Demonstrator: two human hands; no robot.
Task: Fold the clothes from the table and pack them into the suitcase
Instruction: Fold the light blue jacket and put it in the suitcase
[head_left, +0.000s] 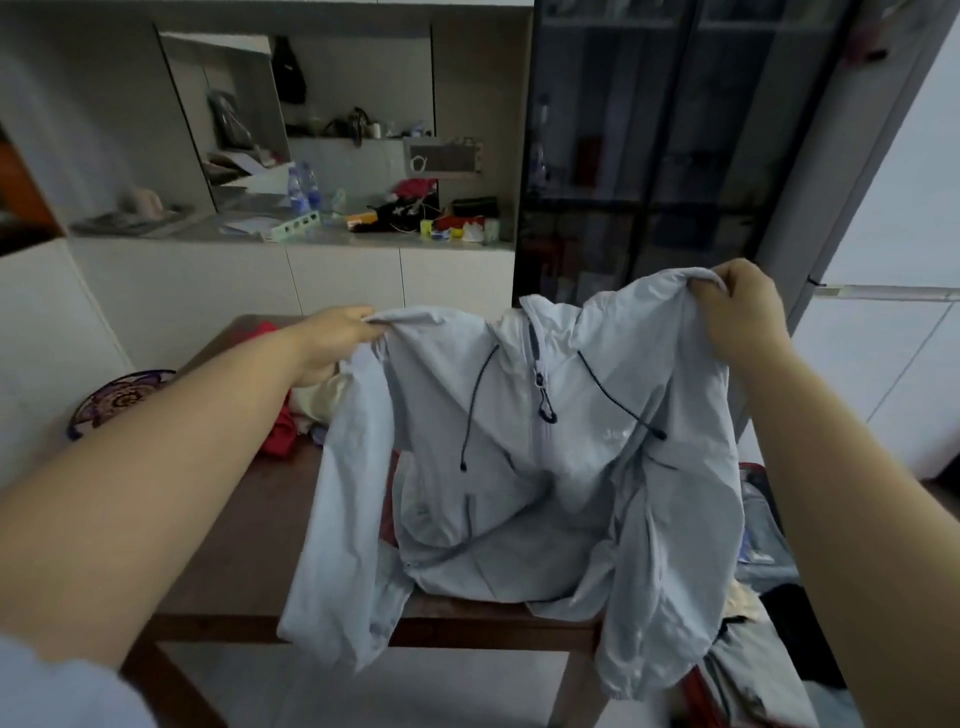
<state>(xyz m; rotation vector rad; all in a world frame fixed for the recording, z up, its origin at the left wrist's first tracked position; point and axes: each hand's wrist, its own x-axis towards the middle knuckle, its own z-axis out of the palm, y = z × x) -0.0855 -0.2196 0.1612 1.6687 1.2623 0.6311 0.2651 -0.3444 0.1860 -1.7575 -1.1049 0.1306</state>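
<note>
Head view:
- A pale grey-blue hooded jacket (519, 467) is being held up, front toward the camera, above a brown wooden table (249, 545).
- One shoulder is being pinched by the left hand (337, 338), fingers curled round a fold of the fabric. The other shoulder is being gripped by the right hand (737, 312), fingers closed over a bunched edge and raised a little higher.
- The hem is being draped on the near part of the tabletop, and both sleeves are being left to hang over the near edge.
- Dark drawcords (475, 410) and a zip pull (543, 400) are being shown dangling from the collar.
- A heap of red and cream clothes (306, 410) is being partly hidden behind the left forearm, on the far part of the table.
- What looks like the suitcase (758, 519) is being glimpsed open, low at the right beside the table, mostly covered by the jacket and the right arm.
- A cluttered counter (363, 236) and a dark glass cabinet (649, 156) are being seen behind.
</note>
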